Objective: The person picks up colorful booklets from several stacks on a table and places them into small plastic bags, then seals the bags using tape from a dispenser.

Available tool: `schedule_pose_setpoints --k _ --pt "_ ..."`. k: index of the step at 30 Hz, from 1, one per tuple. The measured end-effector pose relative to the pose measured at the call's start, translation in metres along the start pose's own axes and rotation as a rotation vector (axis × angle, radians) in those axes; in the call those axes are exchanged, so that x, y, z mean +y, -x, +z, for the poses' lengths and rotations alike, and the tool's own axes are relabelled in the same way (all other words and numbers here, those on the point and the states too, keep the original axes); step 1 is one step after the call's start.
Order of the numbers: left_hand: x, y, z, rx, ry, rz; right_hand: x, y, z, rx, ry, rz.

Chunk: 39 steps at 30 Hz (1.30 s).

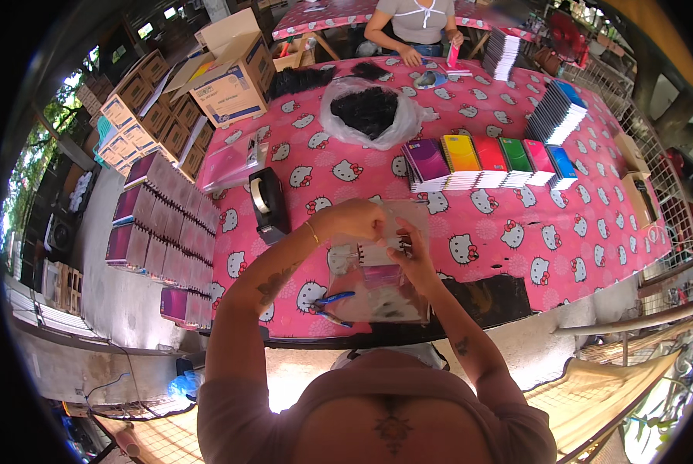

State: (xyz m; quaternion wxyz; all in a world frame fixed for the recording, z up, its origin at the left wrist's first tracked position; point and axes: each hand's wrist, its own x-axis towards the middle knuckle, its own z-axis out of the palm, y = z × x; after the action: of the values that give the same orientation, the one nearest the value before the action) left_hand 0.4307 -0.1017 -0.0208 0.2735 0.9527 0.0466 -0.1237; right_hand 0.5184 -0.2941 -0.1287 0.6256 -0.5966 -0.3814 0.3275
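Note:
A clear plastic bag (393,309) lies in front of me at the near edge of the table, with spiral-bound notebooks (379,275), partly purple, showing through it. At the bag's far end, my left hand (360,220) is closed with its fingers curled down. What it pinches is hidden under the fingers. My right hand (412,251) rests beside it over the notebooks' coil side, thumb and fingers apart. Pliers with blue handles (332,305) lie to the left of the bag. Farther left stands a black tape dispenser (267,205).
Stacked purple notebooks (160,224) rise at the left. Cartons (234,77) stand behind them. Black coils fill a white plastic bag (373,112). Notebook rows in several colours (478,164) and taller stacks (555,112) occupy the right. Another person (417,27) works across the table.

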Motion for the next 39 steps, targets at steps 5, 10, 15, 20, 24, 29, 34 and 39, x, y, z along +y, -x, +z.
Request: schedule_pose_setpoints --k 5,10,15,20,24,29,34,39 --pt "-0.099 0.002 0.071 -0.129 1.044 -0.112 0.005 0.004 0.019 -0.035 -0.172 -0.028" --pt "-0.018 0.014 0.061 0.56 0.112 -0.007 0.001 0.028 0.02 0.42 -0.633 0.14" --pt "0.063 0.044 0.079 0.738 -0.643 -0.042 0.103 0.071 0.002 0.151 -0.885 0.431" --pt "0.047 0.045 0.078 0.543 -0.015 -0.284 0.031 0.079 0.048 -0.263 -1.255 0.723" --pt "0.022 0.072 0.132 0.737 0.863 -0.228 0.014 0.051 0.034 -0.083 -1.161 0.321" --pt "-0.001 0.085 0.178 0.961 1.223 -0.072 -0.005 0.012 -0.025 -0.318 0.273 0.11" --pt "0.039 0.069 0.113 0.912 0.808 -0.154 0.004 0.003 -0.028 -0.284 -0.008 -0.1" --pt "-0.02 0.097 0.108 1.35 0.538 -0.298 -0.058 -0.006 -0.027 -0.087 0.067 -0.164"
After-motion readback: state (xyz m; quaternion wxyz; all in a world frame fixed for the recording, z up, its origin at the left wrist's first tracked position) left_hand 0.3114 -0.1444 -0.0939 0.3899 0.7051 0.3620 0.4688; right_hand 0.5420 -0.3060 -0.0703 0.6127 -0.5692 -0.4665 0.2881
